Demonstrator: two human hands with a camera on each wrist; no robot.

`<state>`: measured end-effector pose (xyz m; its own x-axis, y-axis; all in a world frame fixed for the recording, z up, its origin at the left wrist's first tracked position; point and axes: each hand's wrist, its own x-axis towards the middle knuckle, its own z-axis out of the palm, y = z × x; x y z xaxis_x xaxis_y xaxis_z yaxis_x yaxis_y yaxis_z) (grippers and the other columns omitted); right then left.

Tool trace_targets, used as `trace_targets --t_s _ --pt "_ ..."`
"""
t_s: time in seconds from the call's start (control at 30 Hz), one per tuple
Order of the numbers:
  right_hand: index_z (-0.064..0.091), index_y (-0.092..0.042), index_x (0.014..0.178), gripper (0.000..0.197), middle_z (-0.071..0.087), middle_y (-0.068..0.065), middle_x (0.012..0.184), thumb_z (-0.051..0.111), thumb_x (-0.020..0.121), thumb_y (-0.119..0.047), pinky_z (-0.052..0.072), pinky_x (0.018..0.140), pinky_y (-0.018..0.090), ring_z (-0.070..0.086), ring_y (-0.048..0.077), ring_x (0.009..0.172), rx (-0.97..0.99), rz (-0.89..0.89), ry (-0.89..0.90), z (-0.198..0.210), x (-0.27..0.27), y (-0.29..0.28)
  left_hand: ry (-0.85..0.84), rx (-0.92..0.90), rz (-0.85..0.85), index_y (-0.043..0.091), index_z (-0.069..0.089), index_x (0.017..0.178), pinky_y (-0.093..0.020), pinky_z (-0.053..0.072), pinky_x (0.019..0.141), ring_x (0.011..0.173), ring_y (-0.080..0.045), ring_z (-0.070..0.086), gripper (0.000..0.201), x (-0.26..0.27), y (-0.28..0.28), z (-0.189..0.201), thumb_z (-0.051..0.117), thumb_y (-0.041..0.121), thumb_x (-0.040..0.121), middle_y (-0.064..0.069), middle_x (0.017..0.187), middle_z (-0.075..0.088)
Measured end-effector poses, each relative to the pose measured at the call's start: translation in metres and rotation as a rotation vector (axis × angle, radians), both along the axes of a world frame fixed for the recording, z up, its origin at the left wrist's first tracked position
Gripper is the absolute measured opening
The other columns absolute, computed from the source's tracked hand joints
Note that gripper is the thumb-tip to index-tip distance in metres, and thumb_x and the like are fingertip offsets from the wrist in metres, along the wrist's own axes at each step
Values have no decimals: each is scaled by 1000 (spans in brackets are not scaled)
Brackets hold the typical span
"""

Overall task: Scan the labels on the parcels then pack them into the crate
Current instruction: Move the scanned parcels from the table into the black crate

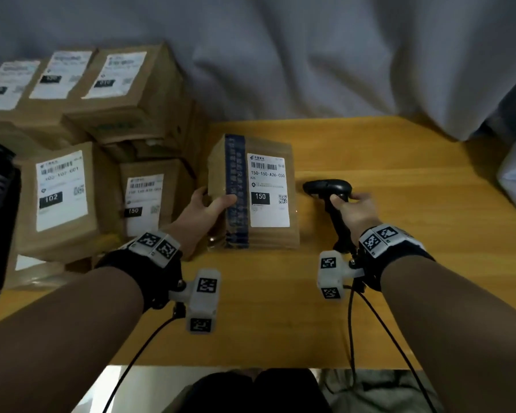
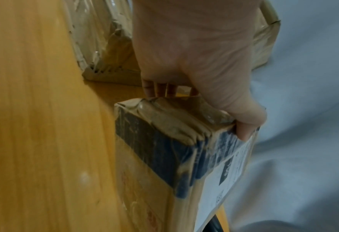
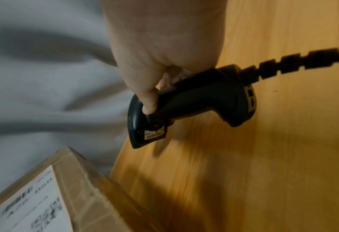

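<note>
Left hand (image 1: 206, 208) grips parcel (image 1: 253, 192) at its left edge; label faces up, long axis near-to-far. Right hand (image 1: 353, 210) wraps scanner (image 1: 328, 189) handle, nose pointing left at the parcel.

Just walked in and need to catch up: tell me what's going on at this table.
A person is scanning parcels. The left hand grips a taped brown parcel, label up, on the yellow table. The right hand holds a black barcode scanner beside it, head toward the label. More labelled parcels are stacked at left.
</note>
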<state>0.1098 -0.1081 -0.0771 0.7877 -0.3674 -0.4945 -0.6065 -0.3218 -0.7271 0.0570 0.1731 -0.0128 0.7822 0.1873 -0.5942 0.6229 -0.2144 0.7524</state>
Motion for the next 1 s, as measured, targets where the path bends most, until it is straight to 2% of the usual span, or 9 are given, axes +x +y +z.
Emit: trace_targets --t_s 0.1,0.2,0.27,0.33,0.4,0.5,0.67,0.77,1.0 --pt "53 -9 100 31 46 4 69 61 91 -37 30 49 28 43 19 58 -155 127 64 -22 4 -6 25 -16 28 30 20 151 -53 37 107 128 -41 48 105 -1 -4 -5 67 66 64 -17 139 52" --pt "55 -4 109 31 54 10 77 58 94 -30 30 43 28 51 25 62 -337 227 173 -23 4 -13 7 -21 48 29 24 150 -52 39 106 125 -37 51 101 0 -6 -5 68 65 67 -11 136 56" --pt "48 1 123 37 57 16 93 56 93 -21 41 51 32 56 31 77 -419 257 200 -14 2 -16 -19 -30 53 30 29 148 -51 41 106 122 -33 54 108 -1 -6 -2 68 70 56 -5 133 58" --pt "43 -4 128 41 54 18 117 55 90 -15 51 78 43 56 35 101 -438 230 62 0 2 -13 -53 -59 72 31 31 147 -48 43 105 119 -25 57 109 -3 -5 6 68 70 53 0 132 59" --pt "49 -7 124 34 51 14 125 56 92 -15 47 92 41 53 32 111 -348 189 -248 21 5 1 -102 -111 90 32 32 147 -46 44 104 118 -21 58 107 -6 -2 19 71 69 54 2 132 60" --pt "52 -12 113 18 57 5 108 54 96 -17 52 84 38 57 17 89 67 129 -602 73 11 47 -204 -187 105 26 33 146 -39 50 95 109 -17 64 86 -9 10 51 70 55 75 1 127 62" --pt "49 -28 106 18 56 16 109 49 89 -35 50 69 23 57 12 83 540 188 -768 173 14 137 -399 -232 158 21 40 139 -32 55 79 96 -14 71 54 -14 65 111 60 35 91 -2 114 69" --pt "46 -19 111 12 56 3 91 46 99 -24 45 51 14 56 -4 57 641 259 -788 212 12 198 -498 -227 182 14 46 133 -26 56 71 92 -12 71 42 -18 120 139 52 32 95 -5 113 70" --pt "46 -21 115 22 52 5 107 55 95 -18 53 60 24 59 6 74 606 389 -786 243 -3 359 -609 -274 221 17 48 136 -49 46 102 116 -29 63 79 -31 296 165 66 56 70 -10 127 65"
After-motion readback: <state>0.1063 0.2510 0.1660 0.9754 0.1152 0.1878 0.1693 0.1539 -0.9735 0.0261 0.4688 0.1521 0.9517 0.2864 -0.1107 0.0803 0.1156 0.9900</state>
